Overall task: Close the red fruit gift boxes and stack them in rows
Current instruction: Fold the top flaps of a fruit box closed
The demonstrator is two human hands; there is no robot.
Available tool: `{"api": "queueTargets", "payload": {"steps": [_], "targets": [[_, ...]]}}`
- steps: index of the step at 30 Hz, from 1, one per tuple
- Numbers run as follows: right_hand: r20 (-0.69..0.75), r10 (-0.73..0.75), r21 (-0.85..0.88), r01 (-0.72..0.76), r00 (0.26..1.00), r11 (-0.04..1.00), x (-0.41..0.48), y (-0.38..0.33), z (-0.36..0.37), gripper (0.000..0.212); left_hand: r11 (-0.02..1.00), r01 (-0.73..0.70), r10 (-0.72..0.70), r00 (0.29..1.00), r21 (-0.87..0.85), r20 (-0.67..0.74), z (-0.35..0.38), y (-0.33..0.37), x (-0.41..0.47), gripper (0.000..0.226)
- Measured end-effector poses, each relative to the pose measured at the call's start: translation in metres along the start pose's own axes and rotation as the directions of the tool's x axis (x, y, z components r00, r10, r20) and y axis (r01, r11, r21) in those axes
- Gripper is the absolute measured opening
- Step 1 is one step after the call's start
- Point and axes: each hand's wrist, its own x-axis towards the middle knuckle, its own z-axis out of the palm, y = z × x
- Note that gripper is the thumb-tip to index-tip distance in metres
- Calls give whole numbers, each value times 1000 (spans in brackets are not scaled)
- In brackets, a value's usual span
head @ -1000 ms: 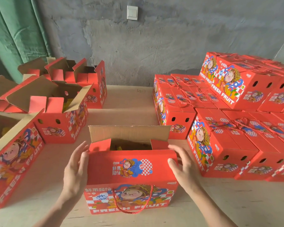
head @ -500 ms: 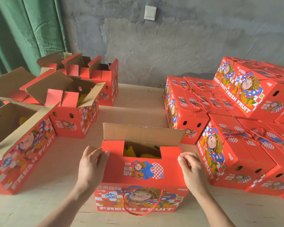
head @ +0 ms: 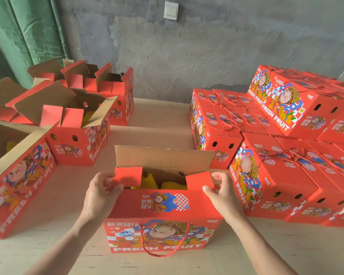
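Both end flaps pinched on an open box.
The red gift box [head: 163, 207] stands on the counter [head: 159, 116] before me. My left hand [head: 101, 193] has its fingers [head: 104, 176] pinching the left flap [head: 128, 176], my right hand [head: 223, 192] the right flap [head: 198, 181].

A box [head: 163, 207] between left hand [head: 101, 193] and right hand [head: 222, 193].
Fruit [head: 149, 181] lies in it; closed boxes [head: 266, 175] stand stacked right of the right hand, unclosed boxes [head: 72, 139] left of the left hand.
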Motion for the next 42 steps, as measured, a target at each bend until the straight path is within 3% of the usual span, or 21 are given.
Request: {"api": "queueTargets", "payload": {"steps": [3,6,12,16,19,20,21,23,24,27,30,33,35,39,42], "targets": [[189,210,258,-255,959,932,2,5,3,67,923,277,-256,960,-268,112,4,0,0,43],[337,122,349,-244,933,905,10,7,-4,81,865,356,-289,929,-354,229,4,2,3,65],[317,-33,388,-98,948,916,15,8,-6,67,961,138,-95,979,-239,183,1,3,-4,77],[275,-78,428,-49,958,903,11,14,-5,45,984,-164,170,979,-67,108,-3,6,-8,82],[325,-134,360,8,936,933,11,20,-10,46,912,-385,367,920,141,137,-5,9,-10,55],[375,-154,321,28,914,947,13,20,-14,52,894,-404,375,911,193,171,-6,10,-13,48],[438,-167,261,53,883,964,15,19,-20,60,882,-401,355,911,248,210,-6,11,-15,60],[529,-172,107,136,831,985,21,15,-29,68,843,-399,315,910,361,269,-6,9,-16,105],[540,-177,44,183,823,982,25,11,-31,63,808,-400,294,910,433,293,-6,10,-12,116],[550,-233,-98,338,802,936,32,0,-26,50,599,-483,223,866,638,447,-2,24,13,113],[564,-246,-179,408,788,895,34,-2,-18,47,550,-569,81,765,611,639,9,40,42,88],[526,-279,-205,438,803,875,33,-1,-18,44,563,-604,55,708,564,704,15,45,56,74],[508,-308,-226,470,804,853,33,-1,-19,43,530,-633,88,703,564,706,17,40,60,84],[476,-365,-211,507,800,836,33,-1,-17,43,337,-755,226,645,562,730,19,34,55,111],[461,-375,-193,504,804,842,33,1,-16,43,292,-769,222,633,569,742,20,35,52,129]]}}
